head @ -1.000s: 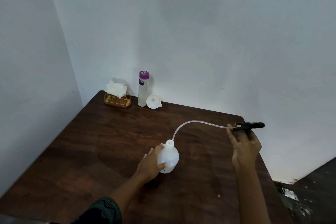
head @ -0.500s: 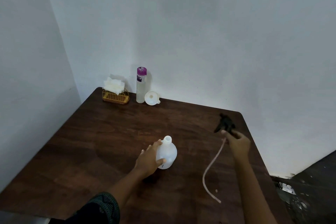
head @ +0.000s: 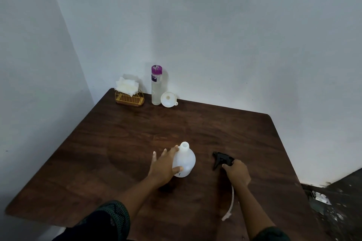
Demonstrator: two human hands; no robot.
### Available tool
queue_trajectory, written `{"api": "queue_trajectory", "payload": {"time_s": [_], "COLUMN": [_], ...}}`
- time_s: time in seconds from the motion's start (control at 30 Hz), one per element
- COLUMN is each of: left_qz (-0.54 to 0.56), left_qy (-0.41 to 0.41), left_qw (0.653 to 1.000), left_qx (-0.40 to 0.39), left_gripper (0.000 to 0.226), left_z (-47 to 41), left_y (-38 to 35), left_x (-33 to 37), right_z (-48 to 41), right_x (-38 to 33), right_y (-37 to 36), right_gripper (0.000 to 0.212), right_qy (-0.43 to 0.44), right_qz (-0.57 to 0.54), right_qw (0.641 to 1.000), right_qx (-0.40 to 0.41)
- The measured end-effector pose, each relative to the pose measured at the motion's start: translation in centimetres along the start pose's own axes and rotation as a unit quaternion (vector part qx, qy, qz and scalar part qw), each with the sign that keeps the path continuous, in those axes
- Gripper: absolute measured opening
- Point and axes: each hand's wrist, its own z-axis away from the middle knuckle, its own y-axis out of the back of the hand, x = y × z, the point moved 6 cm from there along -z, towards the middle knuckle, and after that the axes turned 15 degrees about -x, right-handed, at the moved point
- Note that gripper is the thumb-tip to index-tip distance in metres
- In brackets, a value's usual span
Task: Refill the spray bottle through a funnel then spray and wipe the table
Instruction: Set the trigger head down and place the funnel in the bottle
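A white spray bottle (head: 185, 159) stands upright with its neck uncapped on the dark wooden table (head: 121, 143). My left hand (head: 163, 166) rests against its left side, fingers spread around it. My right hand (head: 237, 174) grips the black spray head (head: 221, 159), which lies low on the table to the right of the bottle. Its clear dip tube (head: 231, 204) trails toward the near edge. A white funnel (head: 167, 99) lies on its side at the far corner, next to a tall clear bottle with a purple cap (head: 156, 86).
A gold wire holder with white napkins (head: 129, 94) sits at the far left corner by the walls. The table's right edge drops to a dark floor with debris (head: 329, 205).
My right hand pulled the spray head and tube out of the bottle, swung it right, then lowered it onto the table beside the bottle. My left hand stayed on the bottle.
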Motion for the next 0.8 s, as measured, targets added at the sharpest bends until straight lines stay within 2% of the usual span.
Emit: {"api": "queue_trajectory", "payload": {"time_s": [0.07, 0.2, 0.33, 0.4, 0.5, 0.57, 0.67, 0.8], "left_qz": [0.009, 0.051, 0.078, 0.101, 0.193, 0.234, 0.254, 0.236], "left_qy": [-0.004, 0.000, -0.033, -0.050, -0.059, -0.062, -0.064, -0.061], "left_qw": [1.000, 0.999, 0.996, 0.994, 0.979, 0.970, 0.964, 0.966], "left_qx": [-0.002, -0.017, -0.007, -0.014, -0.005, 0.014, 0.054, 0.082], "left_gripper": [0.071, 0.072, 0.074, 0.078, 0.079, 0.065, 0.039, 0.028], "left_z": [0.2, 1.0, 0.5, 0.8, 0.9, 0.8, -0.3, -2.3], "left_y": [-0.1, -0.7, -0.2, -0.6, 0.1, 1.6, 4.8, 8.9], "left_x": [0.0, -0.9, -0.1, 0.3, -0.5, -1.2, -3.0, -5.4], "right_z": [0.0, 0.4, 1.5, 1.6, 0.3, -0.2, -1.2, -3.5], "right_x": [0.3, 0.6, -1.5, -3.3, -8.5, -12.3, -18.7, -25.3], "right_y": [-0.4, -0.9, 2.5, 3.9, 5.0, 5.4, 4.0, 0.5], "right_gripper": [0.034, 0.041, 0.053, 0.053, 0.048, 0.041, 0.025, 0.019], "right_qy": [0.010, -0.021, -0.027, 0.016, 0.108, 0.171, 0.248, 0.277], "right_qz": [0.013, 0.028, -0.003, -0.032, -0.058, -0.065, -0.044, -0.020], "right_qw": [1.000, 0.999, 0.998, 0.998, 0.992, 0.983, 0.966, 0.954], "right_qx": [-0.004, -0.024, 0.048, 0.046, 0.013, 0.000, -0.063, -0.112]}}
